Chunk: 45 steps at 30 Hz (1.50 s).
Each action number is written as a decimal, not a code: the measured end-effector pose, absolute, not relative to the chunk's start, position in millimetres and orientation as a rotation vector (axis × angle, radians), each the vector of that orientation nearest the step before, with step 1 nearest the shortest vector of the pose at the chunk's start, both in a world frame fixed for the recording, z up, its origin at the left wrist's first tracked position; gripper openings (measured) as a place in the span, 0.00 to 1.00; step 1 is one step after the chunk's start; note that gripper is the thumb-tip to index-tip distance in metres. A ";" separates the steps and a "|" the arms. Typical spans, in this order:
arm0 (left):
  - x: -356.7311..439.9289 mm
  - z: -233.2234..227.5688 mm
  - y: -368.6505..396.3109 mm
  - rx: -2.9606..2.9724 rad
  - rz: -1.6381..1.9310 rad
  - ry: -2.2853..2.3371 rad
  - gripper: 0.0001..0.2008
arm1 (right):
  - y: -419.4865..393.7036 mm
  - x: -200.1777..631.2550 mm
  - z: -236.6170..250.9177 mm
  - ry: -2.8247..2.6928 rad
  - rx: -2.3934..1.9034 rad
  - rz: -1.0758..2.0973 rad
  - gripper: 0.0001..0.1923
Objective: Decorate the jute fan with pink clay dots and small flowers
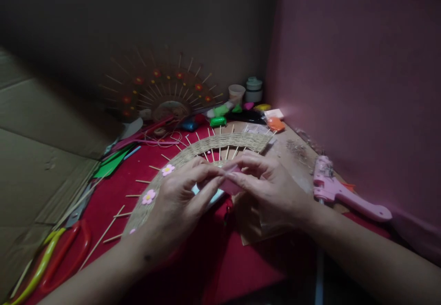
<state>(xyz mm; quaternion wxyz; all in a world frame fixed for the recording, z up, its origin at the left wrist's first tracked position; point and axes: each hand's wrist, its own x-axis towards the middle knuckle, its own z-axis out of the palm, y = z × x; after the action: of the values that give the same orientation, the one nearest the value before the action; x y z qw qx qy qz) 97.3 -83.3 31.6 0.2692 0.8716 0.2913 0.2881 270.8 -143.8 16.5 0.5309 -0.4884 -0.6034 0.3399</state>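
Observation:
My left hand (182, 194) and my right hand (268, 185) meet over a red cloth (206, 259), both pinching a small pink piece (230, 182) between their fingertips. Under and behind the hands lies a woven jute arc (220, 143) with thin wooden sticks poking out of it. Two small pink flowers (149, 197) sit on the arc's left part. A pale blue piece (206, 195) shows beneath my left fingers.
A pink glue gun (339, 192) lies to the right by the pink wall. Red and yellow-handled scissors (57, 259) lie at the near left. A finished stick fan (165, 89), cups and coloured clay bits (241, 110) stand at the back. Cardboard (37, 158) lines the left.

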 end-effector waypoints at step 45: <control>39.4 31.4 -17.7 2.574 0.494 1.095 0.09 | -131.5 286.1 35.3 -2.242 -1.558 0.312 0.09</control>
<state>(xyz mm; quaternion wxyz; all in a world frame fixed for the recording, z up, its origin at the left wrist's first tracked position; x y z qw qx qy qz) 39.4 -17.7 31.4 0.1500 0.8959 0.3812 0.1721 286.1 -131.5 35.3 0.1954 -0.5560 -0.8002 0.1113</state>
